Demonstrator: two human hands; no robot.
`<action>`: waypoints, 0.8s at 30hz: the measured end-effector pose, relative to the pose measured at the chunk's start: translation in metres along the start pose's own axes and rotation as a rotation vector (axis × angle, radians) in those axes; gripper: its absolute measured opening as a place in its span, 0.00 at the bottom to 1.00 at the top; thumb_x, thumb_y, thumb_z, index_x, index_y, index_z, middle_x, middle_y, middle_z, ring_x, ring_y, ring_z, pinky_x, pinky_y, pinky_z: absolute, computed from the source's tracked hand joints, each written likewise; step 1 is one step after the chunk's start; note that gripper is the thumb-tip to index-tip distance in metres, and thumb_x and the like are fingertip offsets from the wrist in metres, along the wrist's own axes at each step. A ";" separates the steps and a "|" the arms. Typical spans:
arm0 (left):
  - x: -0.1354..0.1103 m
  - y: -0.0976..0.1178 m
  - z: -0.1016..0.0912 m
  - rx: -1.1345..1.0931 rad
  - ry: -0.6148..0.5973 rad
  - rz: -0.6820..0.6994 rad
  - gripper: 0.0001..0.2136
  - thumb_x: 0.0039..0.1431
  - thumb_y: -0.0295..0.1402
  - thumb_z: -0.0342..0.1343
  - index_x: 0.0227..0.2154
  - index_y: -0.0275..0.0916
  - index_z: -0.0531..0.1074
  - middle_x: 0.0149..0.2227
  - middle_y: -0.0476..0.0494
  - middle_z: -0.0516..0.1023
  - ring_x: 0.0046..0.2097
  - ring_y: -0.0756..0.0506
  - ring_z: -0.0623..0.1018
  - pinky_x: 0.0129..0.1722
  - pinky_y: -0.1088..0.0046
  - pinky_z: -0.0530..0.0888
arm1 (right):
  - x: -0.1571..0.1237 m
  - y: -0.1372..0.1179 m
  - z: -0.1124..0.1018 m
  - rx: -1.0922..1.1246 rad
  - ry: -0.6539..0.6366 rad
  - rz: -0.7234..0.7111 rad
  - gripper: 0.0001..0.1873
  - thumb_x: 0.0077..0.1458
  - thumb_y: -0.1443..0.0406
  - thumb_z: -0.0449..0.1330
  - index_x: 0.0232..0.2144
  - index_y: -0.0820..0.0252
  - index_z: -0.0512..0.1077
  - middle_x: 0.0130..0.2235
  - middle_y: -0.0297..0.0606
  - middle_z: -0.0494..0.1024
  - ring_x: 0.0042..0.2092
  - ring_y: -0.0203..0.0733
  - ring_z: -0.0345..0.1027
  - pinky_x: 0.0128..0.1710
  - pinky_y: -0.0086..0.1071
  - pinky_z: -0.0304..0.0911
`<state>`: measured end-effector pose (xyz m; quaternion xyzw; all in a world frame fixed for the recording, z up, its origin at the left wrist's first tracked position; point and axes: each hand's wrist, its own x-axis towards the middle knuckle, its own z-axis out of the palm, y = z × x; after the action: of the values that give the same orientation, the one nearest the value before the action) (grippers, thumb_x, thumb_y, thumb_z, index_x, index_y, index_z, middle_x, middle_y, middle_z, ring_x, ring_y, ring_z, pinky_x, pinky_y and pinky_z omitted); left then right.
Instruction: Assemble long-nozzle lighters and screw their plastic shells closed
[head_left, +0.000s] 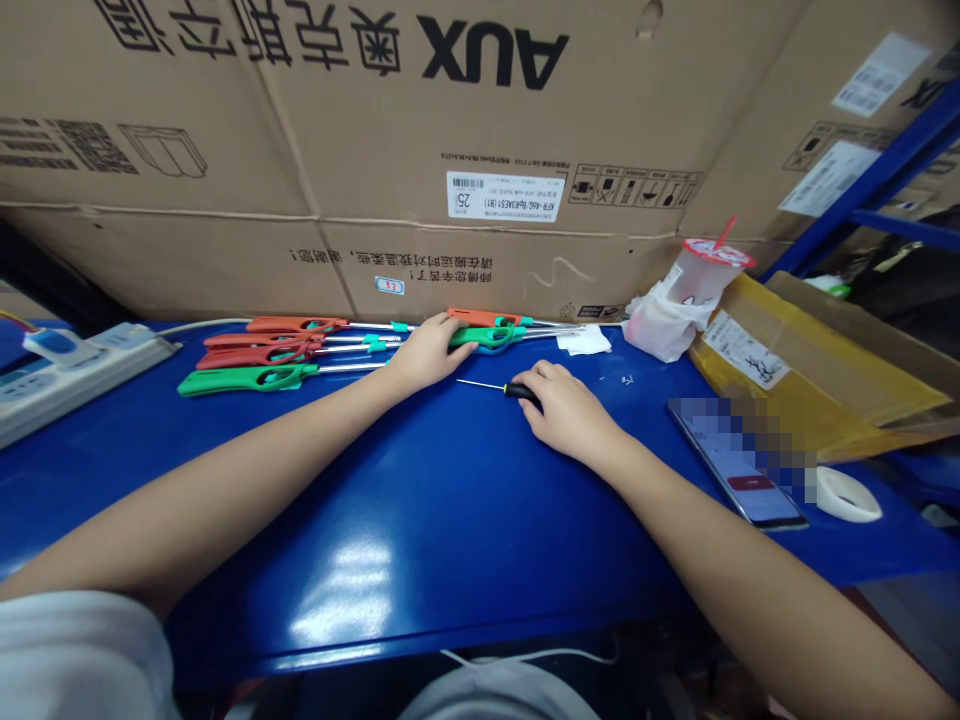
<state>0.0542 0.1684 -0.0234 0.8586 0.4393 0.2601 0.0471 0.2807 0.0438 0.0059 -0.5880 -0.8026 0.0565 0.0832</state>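
Note:
My left hand [430, 356] is closed over the near end of a green gas lighter [491, 337], whose metal tube points right. Just behind that lighter lies an orange lighter [491, 318]. In my right hand [564, 405] is a small screwdriver [517, 390] with a black handle, its thin shaft pointing left just above the table. To the left of my left hand, several more long-necked lighters lie side by side, among them a red one [259, 354] and a green one [238, 379]. Part of the held lighter is hidden by my fingers.
Large cardboard boxes [360, 150] stand along the back of the blue table [450, 520]. A white power strip [75, 375] lies at left. On the right are a bagged drink cup [705, 272], a yellow-taped carton [810, 380], a phone [757, 490] and a tape roll [847, 495].

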 end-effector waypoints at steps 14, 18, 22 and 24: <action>-0.002 0.013 -0.007 0.092 -0.022 -0.029 0.14 0.69 0.40 0.56 0.50 0.36 0.75 0.50 0.33 0.78 0.54 0.34 0.79 0.55 0.57 0.76 | -0.002 0.001 0.000 0.011 0.009 -0.024 0.18 0.67 0.66 0.57 0.56 0.59 0.75 0.54 0.49 0.75 0.55 0.55 0.71 0.55 0.47 0.67; -0.008 0.011 -0.022 0.178 -0.022 -0.035 0.19 0.68 0.41 0.56 0.54 0.34 0.74 0.53 0.29 0.76 0.55 0.29 0.78 0.55 0.50 0.76 | -0.002 0.003 -0.001 0.015 0.004 -0.015 0.18 0.67 0.66 0.57 0.56 0.59 0.75 0.55 0.48 0.76 0.55 0.55 0.71 0.55 0.47 0.67; -0.031 -0.007 -0.057 0.243 -0.023 -0.027 0.20 0.67 0.45 0.55 0.53 0.36 0.75 0.54 0.28 0.76 0.57 0.26 0.76 0.56 0.45 0.74 | -0.001 0.012 -0.003 0.025 -0.007 0.015 0.16 0.66 0.68 0.58 0.54 0.59 0.75 0.55 0.48 0.76 0.56 0.55 0.72 0.54 0.46 0.68; -0.048 -0.023 -0.078 0.252 -0.055 -0.014 0.20 0.65 0.48 0.54 0.48 0.37 0.77 0.51 0.30 0.78 0.54 0.28 0.78 0.54 0.47 0.75 | 0.000 0.018 -0.004 0.031 -0.012 0.026 0.14 0.65 0.69 0.59 0.51 0.58 0.76 0.52 0.47 0.78 0.54 0.55 0.73 0.52 0.44 0.69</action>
<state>-0.0237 0.1332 0.0170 0.8614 0.4730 0.1790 -0.0476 0.2982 0.0492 0.0066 -0.5968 -0.7943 0.0735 0.0869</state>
